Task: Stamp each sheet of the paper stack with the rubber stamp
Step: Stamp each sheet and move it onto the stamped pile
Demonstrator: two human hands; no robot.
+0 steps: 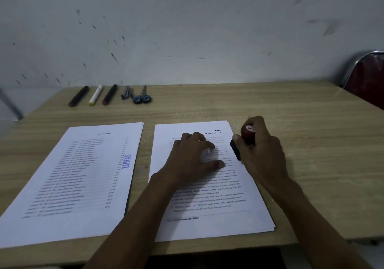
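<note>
Two paper stacks lie side by side on the wooden table. The left stack (68, 185) has a top sheet bearing a purple "LUNAS" stamp mark (126, 161) near its right edge. On the right stack (218, 210) the top sheet shows printed text and no stamp mark that I can see. My left hand (193, 160) rests on this sheet with spread fingers, pressing it flat. My right hand (261, 150) grips the rubber stamp (246, 137) by its dark red knob, with the stamp's black base at the sheet's right edge.
Along the table's far edge lie three markers (95, 95), a small metal tool (126, 92) and blue-handled scissors (142, 96). A red chair with a chrome frame (367, 77) stands at the right corner. A wall rises just behind the table (311, 123).
</note>
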